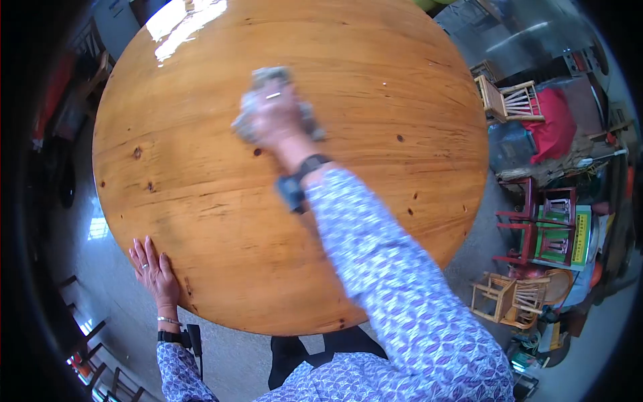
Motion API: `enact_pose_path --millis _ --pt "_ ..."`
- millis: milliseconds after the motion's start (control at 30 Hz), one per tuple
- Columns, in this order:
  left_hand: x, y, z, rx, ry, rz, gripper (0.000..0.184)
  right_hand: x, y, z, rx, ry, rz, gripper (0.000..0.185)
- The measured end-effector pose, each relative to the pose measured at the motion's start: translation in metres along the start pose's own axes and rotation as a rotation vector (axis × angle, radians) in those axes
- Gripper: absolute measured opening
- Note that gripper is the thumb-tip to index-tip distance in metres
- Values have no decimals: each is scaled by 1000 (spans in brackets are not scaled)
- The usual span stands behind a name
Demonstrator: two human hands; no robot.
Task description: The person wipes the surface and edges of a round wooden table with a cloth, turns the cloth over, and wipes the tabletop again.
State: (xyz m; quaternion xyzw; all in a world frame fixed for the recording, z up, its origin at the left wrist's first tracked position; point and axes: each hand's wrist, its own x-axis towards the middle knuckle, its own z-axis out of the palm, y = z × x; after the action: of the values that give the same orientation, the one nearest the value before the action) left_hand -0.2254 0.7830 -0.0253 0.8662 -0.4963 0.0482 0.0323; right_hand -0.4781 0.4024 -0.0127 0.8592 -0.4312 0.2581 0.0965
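A large round wooden table (348,201) with dark knots fills the middle of the head view. Out over its far-left part, my right hand (276,115) presses down on a crumpled greyish cloth (251,110), which bunches out on both sides of the fingers. The hand and cloth are blurred by motion, and the fingertips are hard to make out. At the table's near-left edge lies my left hand (156,273), flat on the wood with fingers stretched out and holding nothing.
Along the right stand a bamboo chair (512,100) with a red cloth (556,124) beside it, dark red chairs (536,221) and another bamboo chair (512,298). Dark stools (107,362) are at lower left. Grey floor (231,355) surrounds the table.
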Motion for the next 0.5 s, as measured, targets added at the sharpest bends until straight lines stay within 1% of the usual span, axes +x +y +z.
enact_pose_path --millis 33,67,133,200,233,267,367,400,433,467,500 --pt "-2 0 -1 -9 2 6 56 -1 -41 15 40 -21 -56 40" --pt "-1 -2 1 -18 5 13 56 -2 -64 25 79 -41 -113 44" --pt "1 -6 2 -9 -1 27 56 -12 -66 18 252 8 -136 47" --pt "-1 -7 3 22 -12 14 55 -8 -40 16 238 42 -115 44" --pt "-1 -8 4 33 -15 6 55 1 -2 15 138 58 -75 40" --pt "-1 -8 4 30 -17 3 55 12 42 14 275 23 124 36" --pt "-2 -6 0 37 -38 -15 55 10 169 -69 408 -286 727 52" --pt "-2 -5 -1 47 -49 -27 55 -16 208 -74 360 -62 575 55" --pt "-2 -3 -1 55 -57 -41 55 -50 269 -60 -130 -76 400 53" --pt "-2 -2 0 49 -50 -22 55 -71 297 -85 -268 -192 429 49" --pt "-2 -2 -1 46 -40 -3 55 -97 340 -87 -322 -218 583 49"
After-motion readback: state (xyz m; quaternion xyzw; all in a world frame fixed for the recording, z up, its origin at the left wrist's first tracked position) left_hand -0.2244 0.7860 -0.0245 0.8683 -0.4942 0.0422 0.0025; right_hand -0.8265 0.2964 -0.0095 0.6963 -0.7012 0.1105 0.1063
